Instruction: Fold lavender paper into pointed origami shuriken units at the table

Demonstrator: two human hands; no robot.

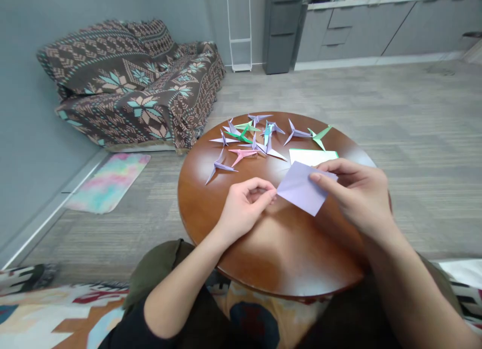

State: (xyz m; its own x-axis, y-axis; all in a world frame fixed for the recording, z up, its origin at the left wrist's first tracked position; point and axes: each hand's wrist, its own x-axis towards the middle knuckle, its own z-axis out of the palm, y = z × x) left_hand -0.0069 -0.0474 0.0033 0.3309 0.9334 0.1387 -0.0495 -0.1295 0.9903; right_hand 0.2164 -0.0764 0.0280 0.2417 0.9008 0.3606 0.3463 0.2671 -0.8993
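A square of light purple origami paper (303, 188) is held above the table, turned so that one corner points toward me. My right hand (354, 188) grips it at the upper right, thumb on top and fingers underneath. At the paper's left corner, my left hand (250, 201) is closed in a pinch, with thumb and forefinger meeting at the tip. Just behind the paper lies a stack of white sheets with a green edge (312, 156). Folded paper cranes are grouped toward the far side, among them a pink crane (244, 154), a green crane (243, 134) and a purple crane (218, 166).
The round brown wooden table (199, 203) stands before my knees. A sofa under a patterned cover (146, 93) is at the back left, with a pastel mat (109, 183) on the floor. Grey cabinets (361, 30) line the far wall.
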